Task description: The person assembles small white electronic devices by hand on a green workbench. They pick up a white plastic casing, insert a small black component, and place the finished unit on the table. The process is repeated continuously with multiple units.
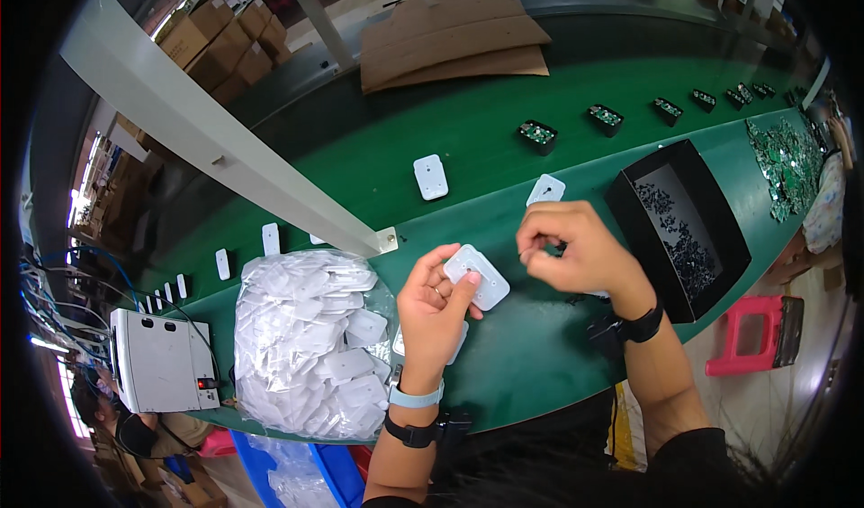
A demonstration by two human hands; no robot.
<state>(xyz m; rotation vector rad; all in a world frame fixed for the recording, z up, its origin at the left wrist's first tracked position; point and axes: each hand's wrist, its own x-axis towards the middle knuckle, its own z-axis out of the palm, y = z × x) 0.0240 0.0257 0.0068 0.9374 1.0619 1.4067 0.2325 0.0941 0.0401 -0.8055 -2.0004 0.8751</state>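
Left hand (432, 305) grips a white plastic cover (492, 285) between thumb and fingers, its thumb on the face; the right hand (571, 249) is just beside it on the right, fingers curled, though I cannot tell whether they pinch anything. Another white cover (545, 188) lies just beyond the right hand. A black box (717, 193) of small dark pieces sits to the right, a clear bag (292, 346) of white covers to the left. A slanting white post (225, 148) stands left of the hands, crossing the view of the green belt (477, 152).
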